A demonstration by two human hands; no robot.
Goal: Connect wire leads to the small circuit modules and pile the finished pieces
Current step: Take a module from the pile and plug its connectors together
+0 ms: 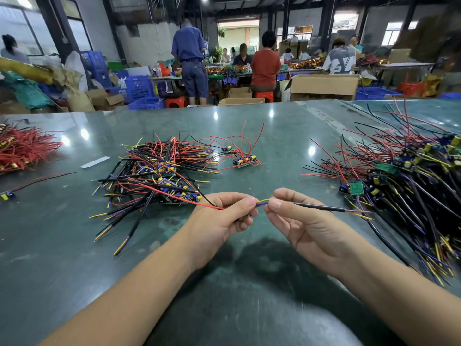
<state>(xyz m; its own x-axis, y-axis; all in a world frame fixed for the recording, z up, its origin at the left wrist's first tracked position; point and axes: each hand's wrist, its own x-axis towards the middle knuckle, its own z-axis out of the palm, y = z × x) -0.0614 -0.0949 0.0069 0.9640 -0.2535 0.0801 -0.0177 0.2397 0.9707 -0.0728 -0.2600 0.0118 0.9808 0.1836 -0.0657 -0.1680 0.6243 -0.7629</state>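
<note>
Between the two hands, low in the middle of the green table point(249, 151), a short yellow and purple wire pair point(262, 202) bridges the gap, and that is where the work is. The left hand point(224, 216) is curled around what I take to be a small module, hidden inside the fingers, with a red lead point(174, 194) and a black one trailing out toward ten o'clock. The right hand point(296, 221) pinches the pair between thumb and forefinger, and a black sleeved lead point(321, 208) runs out from that pinch toward three o'clock, its bare yellow and purple tips showing at the far end. The hands sit close together, nearly touching. The wires look light and limp, likely to flop and spring, so the hold belongs near the ends, right at the joint; I would guess the board is fragile at its solder points and best held by its edges. At eleven o'clock lies a tangled pile point(154, 171) of modules with leads, at twelve a smaller group with red wires point(243, 158), at two o'clock a big heap point(404, 176), and at nine a red wire bundle point(25, 148). Other workers stand at benches beyond.
</note>
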